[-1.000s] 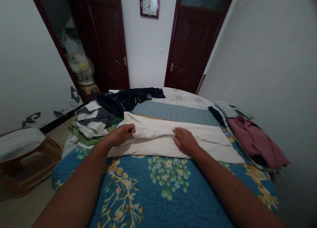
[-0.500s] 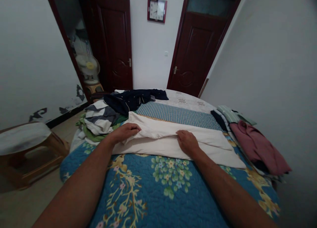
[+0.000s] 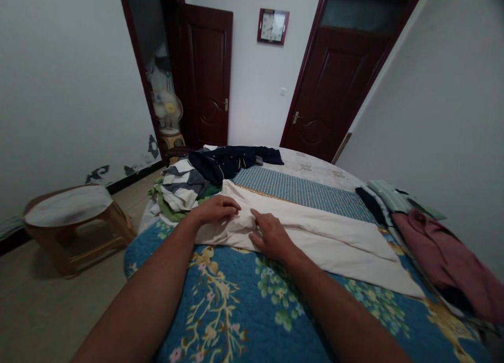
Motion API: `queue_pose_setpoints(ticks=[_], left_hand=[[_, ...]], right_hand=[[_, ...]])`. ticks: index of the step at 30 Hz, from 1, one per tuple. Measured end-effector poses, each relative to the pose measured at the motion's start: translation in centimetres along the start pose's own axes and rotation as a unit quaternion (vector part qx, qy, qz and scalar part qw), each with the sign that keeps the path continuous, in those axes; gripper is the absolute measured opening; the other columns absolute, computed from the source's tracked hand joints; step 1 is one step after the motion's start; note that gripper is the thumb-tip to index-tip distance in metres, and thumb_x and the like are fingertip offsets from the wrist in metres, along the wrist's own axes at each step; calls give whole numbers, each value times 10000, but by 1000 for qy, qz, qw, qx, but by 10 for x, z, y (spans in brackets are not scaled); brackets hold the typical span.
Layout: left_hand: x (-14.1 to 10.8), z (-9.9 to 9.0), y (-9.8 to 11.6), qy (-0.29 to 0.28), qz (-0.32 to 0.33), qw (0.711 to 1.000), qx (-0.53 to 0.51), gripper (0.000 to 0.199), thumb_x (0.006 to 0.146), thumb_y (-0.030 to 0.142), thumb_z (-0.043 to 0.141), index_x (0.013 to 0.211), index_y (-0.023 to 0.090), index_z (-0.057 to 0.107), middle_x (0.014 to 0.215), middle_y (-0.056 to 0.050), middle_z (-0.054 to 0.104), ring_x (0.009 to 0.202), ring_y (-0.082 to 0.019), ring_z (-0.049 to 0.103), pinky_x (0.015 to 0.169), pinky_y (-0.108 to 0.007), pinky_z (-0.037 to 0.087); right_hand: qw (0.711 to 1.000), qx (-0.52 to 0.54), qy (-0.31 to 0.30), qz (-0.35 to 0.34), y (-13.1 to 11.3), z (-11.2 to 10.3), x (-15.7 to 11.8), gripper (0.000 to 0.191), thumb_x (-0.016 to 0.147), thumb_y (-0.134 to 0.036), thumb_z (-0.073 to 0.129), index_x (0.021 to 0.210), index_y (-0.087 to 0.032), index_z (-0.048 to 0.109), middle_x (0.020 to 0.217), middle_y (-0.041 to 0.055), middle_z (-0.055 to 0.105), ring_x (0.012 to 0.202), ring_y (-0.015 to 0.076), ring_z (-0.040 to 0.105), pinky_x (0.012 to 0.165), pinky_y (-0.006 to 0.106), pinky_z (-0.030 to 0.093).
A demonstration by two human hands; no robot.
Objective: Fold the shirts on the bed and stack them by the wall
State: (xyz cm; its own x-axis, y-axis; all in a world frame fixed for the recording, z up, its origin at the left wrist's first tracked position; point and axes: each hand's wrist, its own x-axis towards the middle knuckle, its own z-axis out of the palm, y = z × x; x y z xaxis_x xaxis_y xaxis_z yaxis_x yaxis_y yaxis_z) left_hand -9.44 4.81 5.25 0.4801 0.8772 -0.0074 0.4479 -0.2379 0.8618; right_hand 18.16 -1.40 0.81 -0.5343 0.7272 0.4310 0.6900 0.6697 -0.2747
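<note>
Left hand (image 3: pixel 216 208), right hand (image 3: pixel 272 236), white trousers (image 3: pixel 334 232) beneath both

Your left hand (image 3: pixel 218 209) and right hand (image 3: pixel 272 236), thumb and index apart, are at the left end of the long off-white cloth garment (image 3: pixel 334 238) on the blue floral quilted bedspread (image 3: pixel 262 321), dusty-pink folded garment (image 3: pixel 444 252) far right.

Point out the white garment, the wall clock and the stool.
White garment (image 3: pixel 317 219): head view, on its far half.
Wall clock (image 3: pixel 272 27): head view, on its dial.
Stool (image 3: pixel 70 206): head view, on its seat.
</note>
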Motion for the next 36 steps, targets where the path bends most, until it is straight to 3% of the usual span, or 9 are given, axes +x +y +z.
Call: queue_pose_setpoints(ticks=[3, 8, 11, 14, 18, 21, 24, 30, 36], left_hand=[[9, 0, -12, 108, 60, 989, 81, 355, 869, 365, 649, 1108, 176, 830, 1106, -109, 827, 1016, -257, 746, 928, -350, 583], [14, 9, -25, 126, 67, 959, 245, 427, 879, 196, 601, 1254, 187, 805, 1372, -149, 764, 1321, -300, 667, 1210, -425, 446], [10, 12, -26, 125, 28, 948, 291, 488, 876, 176, 613, 1337, 193, 774, 1463, -155, 717, 1406, -318, 620, 1251, -427, 399], [8, 10, -25, 117, 0, 940, 322, 544, 890, 185, 598, 1417, 168, 729, 1537, -170, 663, 1463, -328, 578, 1276, -426, 363], [7, 7, -26, 107, 6, 949, 297, 549, 875, 205, 629, 1413, 213, 739, 1537, -129, 672, 1476, -328, 563, 1282, -445, 351], [7, 6, -28, 108, 14, 958, 264, 503, 862, 214, 657, 1348, 265, 778, 1495, -85, 709, 1448, -311, 587, 1272, -438, 366], [7, 6, -30, 112, 19, 961, 252, 486, 866, 203, 648, 1328, 258, 789, 1486, -96, 714, 1436, -318, 598, 1268, -452, 374], [10, 10, -34, 101, 4, 949, 299, 514, 926, 233, 609, 1426, 231, 728, 1543, -124, 667, 1467, -341, 565, 1262, -467, 367], [18, 9, -30, 221, -6, 929, 298, 427, 976, 256, 575, 1361, 192, 749, 1450, -145, 718, 1373, -309, 622, 1233, -421, 399]], right_hand=[[999, -8, -36, -12, -11, 2, 5, 427, 959, -207, 660, 1385, -179, 652, 1097, 101, 718, 1032, 258, 619, 967, 405, 484], [999, 3, -10, -48, -17, -6, 0, 104, 994, -195, 615, 1048, -201, 705, 1214, 123, 678, 1111, 248, 596, 969, 377, 471], [997, 5, -20, -75, -19, -7, -3, 102, 968, -166, 618, 1041, -201, 681, 1320, 140, 667, 1190, 253, 592, 1012, 386, 468], [994, -28, -80, -74, -19, -3, -3, 139, 960, -147, 618, 1071, -197, 686, 1091, 99, 712, 1034, 237, 619, 917, 358, 472], [994, -60, -76, -45, -22, 0, 1, 366, 1012, -241, 657, 1375, -198, 637, 1129, 96, 716, 1016, 240, 615, 894, 354, 450], [989, -91, -96, -59, -27, -2, 6, 174, 1054, -300, 630, 1165, -201, 721, 1004, 83, 707, 950, 237, 605, 857, 353, 429], [987, -93, -89, -99, -31, -6, 8, 179, 1055, -282, 610, 926, -204, 707, 985, 84, 689, 954, 233, 593, 857, 353, 421], [989, -48, -76, -118, -31, -6, 1, 91, 1032, -211, 603, 1016, -192, 691, 1091, 93, 711, 987, 222, 595, 882, 341, 446], [990, 13, -51, -132, -27, -7, -7, 134, 1018, -202, 580, 1076, -209, 701, 1019, 87, 713, 945, 225, 620, 841, 341, 491]])
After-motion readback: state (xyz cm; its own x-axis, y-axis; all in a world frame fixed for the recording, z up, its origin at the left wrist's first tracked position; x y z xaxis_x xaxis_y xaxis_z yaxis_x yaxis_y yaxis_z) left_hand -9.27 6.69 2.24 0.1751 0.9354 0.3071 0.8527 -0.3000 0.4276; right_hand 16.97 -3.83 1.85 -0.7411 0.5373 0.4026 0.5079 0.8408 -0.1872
